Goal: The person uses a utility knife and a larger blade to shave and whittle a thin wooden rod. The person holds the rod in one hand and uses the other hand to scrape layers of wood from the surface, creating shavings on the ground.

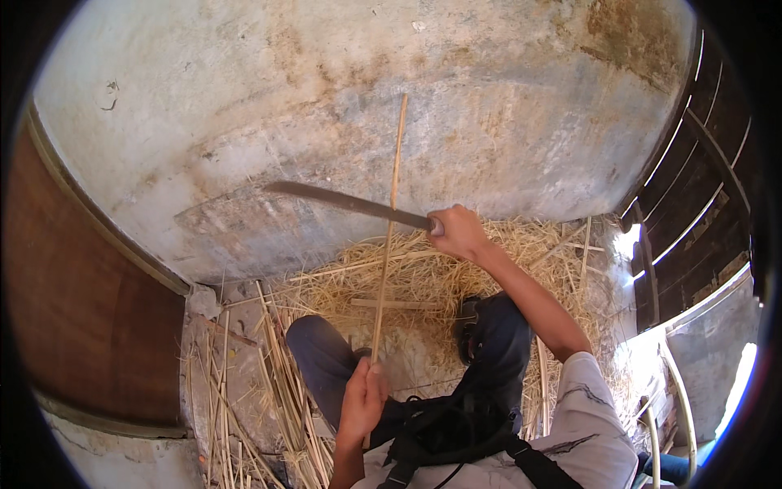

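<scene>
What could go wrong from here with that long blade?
The knife in the right hand crosses the strip; if it slipped, it might run along toward the bare left hand gripping the lower end. The left knee also looks close enough to be nicked. Loose shavings by the right shoe could make footing slippery.

A pale shirt point(599, 428) with dark jagged lines — black straps point(539, 466) over it — tops navy trousers point(498, 346).
</scene>
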`<state>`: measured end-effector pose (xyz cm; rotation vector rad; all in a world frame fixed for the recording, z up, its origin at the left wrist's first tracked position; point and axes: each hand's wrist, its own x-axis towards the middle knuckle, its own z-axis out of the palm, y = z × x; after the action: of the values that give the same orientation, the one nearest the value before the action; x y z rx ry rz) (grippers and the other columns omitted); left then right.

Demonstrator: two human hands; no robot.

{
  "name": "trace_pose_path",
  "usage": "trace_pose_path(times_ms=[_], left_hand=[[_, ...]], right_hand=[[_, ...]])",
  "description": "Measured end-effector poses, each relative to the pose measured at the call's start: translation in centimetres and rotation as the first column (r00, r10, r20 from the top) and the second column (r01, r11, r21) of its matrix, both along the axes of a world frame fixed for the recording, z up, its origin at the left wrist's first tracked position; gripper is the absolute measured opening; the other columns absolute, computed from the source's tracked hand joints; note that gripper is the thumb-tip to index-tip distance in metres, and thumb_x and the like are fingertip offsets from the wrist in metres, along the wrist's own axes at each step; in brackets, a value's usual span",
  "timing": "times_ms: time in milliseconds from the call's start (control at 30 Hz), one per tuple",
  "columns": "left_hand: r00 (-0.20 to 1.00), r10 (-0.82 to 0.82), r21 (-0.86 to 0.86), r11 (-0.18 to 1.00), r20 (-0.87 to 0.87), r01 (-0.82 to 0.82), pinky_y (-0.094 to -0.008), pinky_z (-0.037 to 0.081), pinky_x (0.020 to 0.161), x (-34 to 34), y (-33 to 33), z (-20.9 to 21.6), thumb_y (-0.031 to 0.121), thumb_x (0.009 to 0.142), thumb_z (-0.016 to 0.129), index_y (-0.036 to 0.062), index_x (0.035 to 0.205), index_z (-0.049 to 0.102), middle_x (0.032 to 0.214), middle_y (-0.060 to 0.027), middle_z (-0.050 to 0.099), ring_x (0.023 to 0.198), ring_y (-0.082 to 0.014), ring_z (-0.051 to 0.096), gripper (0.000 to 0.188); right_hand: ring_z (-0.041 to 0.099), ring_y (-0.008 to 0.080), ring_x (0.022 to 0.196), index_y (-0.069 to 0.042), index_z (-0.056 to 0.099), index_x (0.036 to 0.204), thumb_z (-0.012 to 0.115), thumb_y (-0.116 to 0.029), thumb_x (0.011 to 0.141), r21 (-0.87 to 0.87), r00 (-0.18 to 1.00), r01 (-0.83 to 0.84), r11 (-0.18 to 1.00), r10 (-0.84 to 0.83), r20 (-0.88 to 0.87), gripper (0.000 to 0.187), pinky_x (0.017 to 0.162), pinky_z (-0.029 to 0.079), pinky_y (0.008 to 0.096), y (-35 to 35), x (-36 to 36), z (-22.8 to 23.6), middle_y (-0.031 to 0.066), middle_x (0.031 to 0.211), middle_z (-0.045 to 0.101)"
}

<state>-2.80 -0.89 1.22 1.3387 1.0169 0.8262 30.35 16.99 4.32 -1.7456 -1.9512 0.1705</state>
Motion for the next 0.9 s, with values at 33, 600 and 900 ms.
trace_pose_path(times_ms=[33, 600, 900], left_hand=[[0.999, -0.011, 0.004, 1.0, 0.04, 0.011, -0.024, 0.028, 0.045, 0.2, -0.1, -0.1, 0.025, 0.114, 0.044, 0.0087, 0.093, 0.046, 0.061, 0.006, 0.039, 0.05, -0.0034, 0.036, 0.026], [0.979, 0.033, 0.116, 0.993, -0.199, -0.01, -0.0397, 0.043, 0.053, 0.3, -0.6, 0.5, 0.015, 0.108, 0.049, 0.0012, 0.097, 0.05, 0.062, -0.0156, 0.053, 0.053, -0.0275, 0.057, 0.018], [0.97, 0.05, 0.194, 0.981, -0.237, -0.003, -0.0426, 0.042, 0.053, 0.8, -0.7, -0.1, 0.016, 0.108, 0.048, 0.0014, 0.096, 0.05, 0.064, -0.0183, 0.054, 0.053, -0.0352, 0.055, 0.019]], right_hand=[[0.071, 0.0389, 0.074, -0.011, 0.076, 0.087, 0.07, -0.019, 0.075, 0.006, 0.999, -0.031, 0.999, 0.031, 0.043, 0.015, 0.069, 0.057, 0.0493, -0.9, -0.1, -0.2, 0.0161, 0.074, 0.071], [0.069, 0.0296, 0.062, -0.017, 0.073, 0.084, 0.065, -0.018, 0.074, 0.047, 0.944, -0.179, 0.983, 0.158, 0.291, 0.012, 0.059, 0.055, 0.0463, -1.7, -1.3, -0.8, 0.0096, 0.066, 0.069], [0.07, 0.0306, 0.067, -0.012, 0.078, 0.097, 0.059, -0.019, 0.086, 0.081, 0.961, 0.27, 0.959, -0.273, 0.034, 0.023, 0.063, 0.059, 0.046, 6.8, 4.6, 1.2, 0.0143, 0.074, 0.072]])
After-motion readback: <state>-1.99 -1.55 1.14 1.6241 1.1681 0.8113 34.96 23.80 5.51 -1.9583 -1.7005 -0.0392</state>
